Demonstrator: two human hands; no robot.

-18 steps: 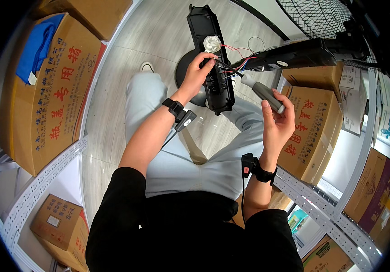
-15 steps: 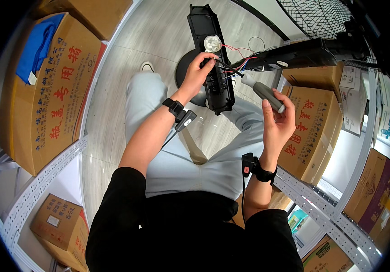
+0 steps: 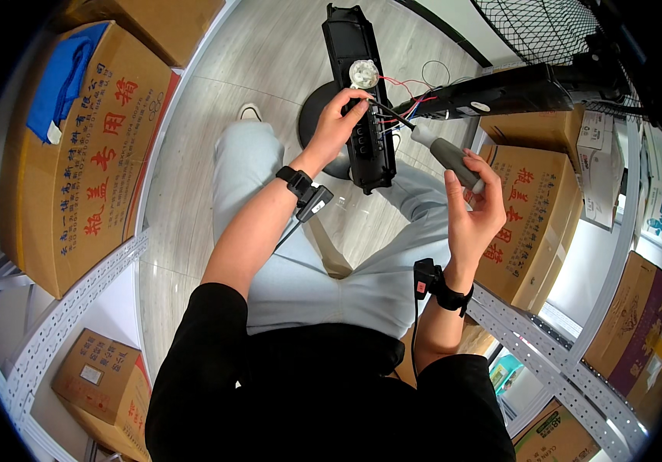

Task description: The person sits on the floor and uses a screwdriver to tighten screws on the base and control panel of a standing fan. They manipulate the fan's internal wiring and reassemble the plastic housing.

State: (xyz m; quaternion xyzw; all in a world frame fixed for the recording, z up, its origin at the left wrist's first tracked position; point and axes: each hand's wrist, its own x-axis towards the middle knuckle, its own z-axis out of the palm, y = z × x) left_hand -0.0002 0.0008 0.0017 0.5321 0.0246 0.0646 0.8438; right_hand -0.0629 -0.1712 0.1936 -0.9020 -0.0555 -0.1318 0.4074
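A long black plastic panel with a round pale part, thin coloured wires and a row of small parts lies across a dark round base. My left hand is at the panel's middle, thumb and forefinger closed at the screwdriver's tip; what exactly they pinch is too small to name. My right hand grips the grey handle of the screwdriver, its dark shaft slanting up-left toward those fingertips.
A black column and wire fan guard stand at the upper right. Cardboard boxes fill metal shelving on both sides; a blue cloth lies on the left one. My legs surround pale floor.
The top of the black panel has shifted slightly right and up. My right hand and the screwdriver handle have moved a little to the right. My left hand is nearly still.
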